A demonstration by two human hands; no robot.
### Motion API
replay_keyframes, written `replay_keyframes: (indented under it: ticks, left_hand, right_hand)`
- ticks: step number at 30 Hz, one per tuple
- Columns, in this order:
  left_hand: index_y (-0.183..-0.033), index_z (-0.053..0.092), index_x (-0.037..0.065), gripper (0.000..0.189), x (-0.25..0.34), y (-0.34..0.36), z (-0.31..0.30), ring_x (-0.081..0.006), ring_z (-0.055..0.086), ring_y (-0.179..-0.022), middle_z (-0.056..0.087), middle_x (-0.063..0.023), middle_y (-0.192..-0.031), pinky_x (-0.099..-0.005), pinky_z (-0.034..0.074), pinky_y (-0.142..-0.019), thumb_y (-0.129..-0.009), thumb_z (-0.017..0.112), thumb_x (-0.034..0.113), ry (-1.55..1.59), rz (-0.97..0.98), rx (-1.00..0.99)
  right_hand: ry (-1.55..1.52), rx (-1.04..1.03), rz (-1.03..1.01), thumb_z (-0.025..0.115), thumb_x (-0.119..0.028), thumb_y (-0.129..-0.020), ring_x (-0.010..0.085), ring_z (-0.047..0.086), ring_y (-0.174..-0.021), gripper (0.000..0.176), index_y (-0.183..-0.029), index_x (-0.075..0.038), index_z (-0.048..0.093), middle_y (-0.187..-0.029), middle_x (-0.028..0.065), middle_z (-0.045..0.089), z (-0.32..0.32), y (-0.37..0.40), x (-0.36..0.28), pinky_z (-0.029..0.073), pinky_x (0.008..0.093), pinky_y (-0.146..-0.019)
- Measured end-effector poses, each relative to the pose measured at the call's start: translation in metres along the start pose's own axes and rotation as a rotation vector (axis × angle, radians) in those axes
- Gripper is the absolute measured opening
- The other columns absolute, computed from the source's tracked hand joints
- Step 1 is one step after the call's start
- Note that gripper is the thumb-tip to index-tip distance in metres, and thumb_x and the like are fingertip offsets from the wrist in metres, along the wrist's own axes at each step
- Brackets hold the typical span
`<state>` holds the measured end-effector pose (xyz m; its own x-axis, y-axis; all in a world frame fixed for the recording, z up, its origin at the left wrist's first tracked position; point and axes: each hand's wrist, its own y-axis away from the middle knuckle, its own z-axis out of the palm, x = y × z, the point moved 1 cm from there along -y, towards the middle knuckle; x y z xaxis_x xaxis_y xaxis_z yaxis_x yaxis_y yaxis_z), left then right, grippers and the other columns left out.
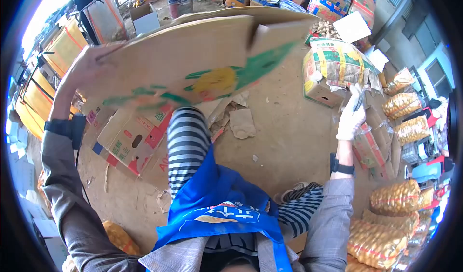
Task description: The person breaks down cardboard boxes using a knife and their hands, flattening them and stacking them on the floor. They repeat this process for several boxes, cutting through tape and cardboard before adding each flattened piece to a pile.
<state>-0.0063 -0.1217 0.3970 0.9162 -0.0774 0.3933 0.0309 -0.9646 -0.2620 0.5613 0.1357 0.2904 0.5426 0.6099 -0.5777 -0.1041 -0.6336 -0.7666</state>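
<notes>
A large flattened cardboard box (178,55) with green and yellow print is held up at its left end by my bare left hand (91,67), whose fingers are wrapped round the edge. Its right part is blurred by motion. My right hand (352,117), in a white glove, is raised at the right with its fingers pressed round a small dark object that I cannot make out. Just beyond this hand stands a box with green and yellow print (337,62), wrapped in yellow tape.
Flattened cartons (125,139) lie on the floor at the left, with scraps of cardboard (242,123) beside them. Net sacks (378,240) line the right side. Stacked boxes (328,6) and a bucket (180,3) stand at the back. A person stands at the upper left.
</notes>
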Motion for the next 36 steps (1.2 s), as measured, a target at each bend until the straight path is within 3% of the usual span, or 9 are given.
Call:
replay_keyframes:
  ticks: [6, 8, 11, 14, 15, 21, 28, 32, 36]
  left_hand:
    - [-0.127, 0.054, 0.004, 0.054, -0.102, 0.095, 0.032, -0.0041, 0.052, -0.088, 0.062, 0.0005, -0.099, -0.0233, 0.047, -0.073, -0.074, 0.063, 0.009, 0.167, -0.572, -0.369]
    - [-0.130, 0.053, 0.008, 0.054, -0.252, 0.170, 0.088, -0.0053, 0.054, -0.085, 0.061, 0.0015, -0.096, -0.0256, 0.048, -0.072, -0.077, 0.063, 0.008, 0.327, -0.668, -0.119]
    - [-0.132, 0.051, 0.014, 0.060, -0.302, 0.211, 0.127, -0.0179, 0.057, -0.087, 0.061, -0.0057, -0.100, -0.0350, 0.049, -0.077, -0.075, 0.069, 0.017, -0.134, -0.747, -0.044]
    - [-0.145, 0.030, 0.020, 0.083, -0.199, 0.155, 0.200, -0.0406, 0.024, -0.135, 0.030, -0.0208, -0.145, -0.0533, 0.023, -0.107, -0.075, 0.073, 0.031, -0.457, -0.699, -0.145]
    - [-0.148, 0.020, 0.019, 0.104, -0.239, 0.168, 0.255, -0.0390, 0.015, -0.140, 0.016, -0.0216, -0.152, -0.0574, 0.018, -0.109, -0.065, 0.081, 0.036, -0.536, -0.325, -0.187]
    - [-0.149, 0.004, 0.020, 0.138, -0.168, 0.141, 0.359, -0.0434, -0.003, -0.140, -0.007, -0.0194, -0.153, -0.0785, 0.030, -0.085, -0.044, 0.090, 0.044, -0.543, -0.723, -0.453]
    - [-0.150, 0.005, 0.016, 0.116, -0.197, 0.141, 0.395, -0.0441, -0.002, -0.140, -0.002, -0.0216, -0.153, -0.0794, 0.026, -0.086, -0.063, 0.077, 0.044, -0.611, -0.783, -0.514]
    - [-0.150, 0.006, 0.016, 0.086, -0.236, 0.169, 0.416, -0.0437, -0.002, -0.141, -0.004, -0.0204, -0.154, -0.0792, 0.025, -0.087, -0.084, 0.056, 0.039, -0.677, -0.799, -0.613]
    - [-0.150, 0.005, 0.020, 0.089, -0.236, 0.160, 0.410, -0.0423, -0.007, -0.141, -0.006, -0.0186, -0.155, -0.0813, 0.019, -0.088, -0.083, 0.056, 0.047, -0.754, -0.937, -0.737]
  right_hand:
    - [0.082, -0.133, 0.615, 0.053, -0.037, -0.093, 0.0071, 0.055, -0.064, 0.039, -0.109, -0.004, 0.065, -0.098, 0.0032, 0.067, -0.043, 0.070, 0.081, 0.043, 0.0230, -0.047]
    - [0.100, -0.137, 0.666, 0.053, -0.038, -0.092, 0.0069, 0.054, -0.061, 0.039, -0.109, -0.005, 0.065, -0.095, 0.0015, 0.067, -0.048, 0.094, 0.101, 0.043, 0.0240, -0.045]
    - [0.068, -0.045, 0.751, 0.052, -0.038, -0.093, 0.0085, 0.057, -0.068, 0.039, -0.113, -0.005, 0.063, -0.097, 0.0020, 0.067, -0.055, 0.116, 0.115, 0.047, 0.0275, -0.047]
    - [0.051, -0.133, 0.768, 0.049, -0.043, -0.093, 0.0106, 0.058, -0.066, 0.043, -0.109, -0.006, 0.064, -0.096, 0.0027, 0.068, -0.060, 0.114, 0.109, 0.049, 0.0287, -0.048]
    - [0.087, -0.170, 0.814, 0.050, -0.044, -0.092, 0.0111, 0.057, -0.062, 0.044, -0.107, -0.006, 0.066, -0.095, 0.0016, 0.069, -0.060, 0.110, 0.099, 0.049, 0.0286, -0.046]
    - [-0.018, -0.274, 0.937, 0.053, -0.043, -0.092, 0.0072, 0.048, -0.047, 0.043, -0.097, -0.002, 0.066, -0.085, 0.0051, 0.068, -0.049, 0.112, 0.121, 0.041, 0.0245, -0.038]
    - [0.668, -1.056, 0.697, 0.059, -0.036, -0.086, 0.0202, 0.062, -0.062, 0.034, -0.104, -0.008, 0.066, -0.089, 0.0147, 0.068, 0.004, 0.096, 0.212, 0.049, 0.0379, -0.059]
    - [0.737, -1.116, 0.582, 0.057, -0.036, -0.087, 0.0351, 0.059, -0.104, 0.044, -0.123, -0.012, 0.057, -0.111, 0.0191, 0.063, 0.079, 0.074, 0.250, 0.046, 0.0435, -0.087]
    - [0.793, -0.974, 0.534, 0.056, -0.035, -0.087, 0.0365, 0.058, -0.107, 0.058, -0.138, -0.014, 0.038, -0.121, 0.0191, 0.058, 0.161, 0.043, 0.354, 0.046, 0.0455, -0.090]
